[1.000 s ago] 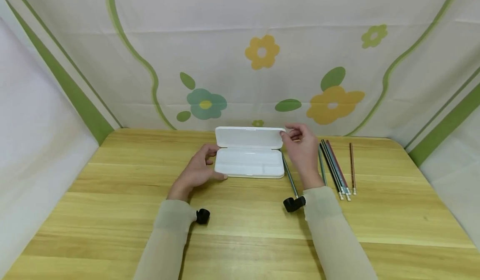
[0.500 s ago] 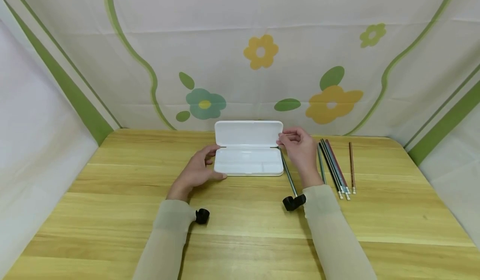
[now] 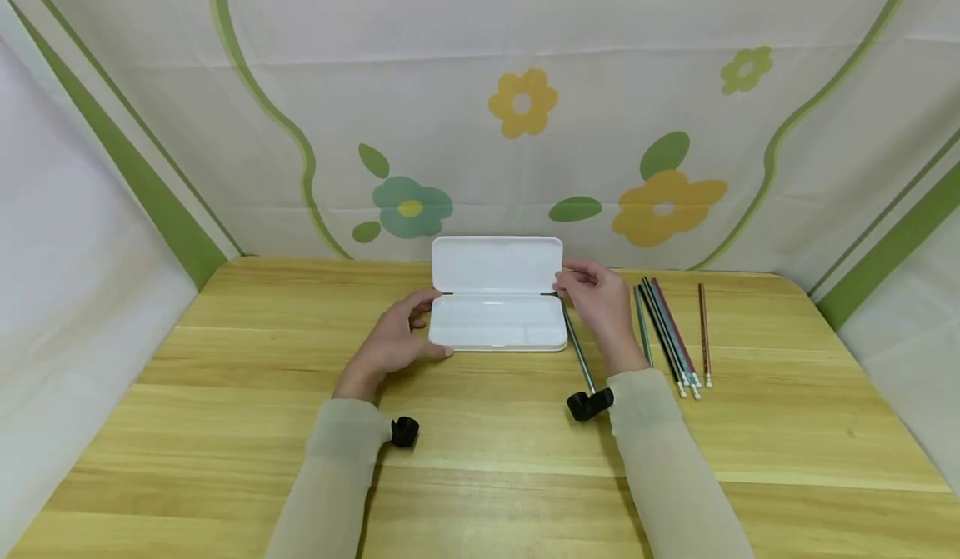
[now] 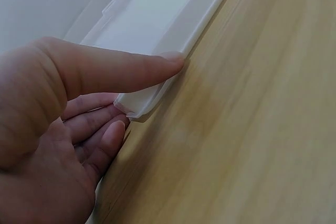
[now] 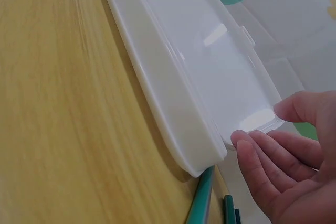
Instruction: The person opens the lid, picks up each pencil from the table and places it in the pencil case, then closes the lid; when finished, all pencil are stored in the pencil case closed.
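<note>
While its lid [image 3: 497, 266] stands raised along the rear edge, the white pencil box [image 3: 497, 317] sits on the wooden table [image 3: 480, 459], front edge toward the person. Finish smooth and glossy; low dividers inside, a small compartment at the right end.

Dividers faint, white on white. One green pencil [image 3: 580, 355] slants forward from the box's right end; its upper tip is hidden there, and whether it runs beneath the box cannot be told. Well right of the box, a loose group of pencils [image 3: 667, 334], one partly covered by the right sleeve [image 3: 648, 417]; farther right, a lone brown pencil [image 3: 704, 334]. Both wrist views cut off the box's far end.

Left hand [image 3: 393, 338]: thumb across the box's front left corner, fingers against the left end, gripping it; some fingers partly hidden. Right hand [image 3: 602, 301]: thumb and fingertips close together, pinching the lid's right edge near the hinge side.
</note>
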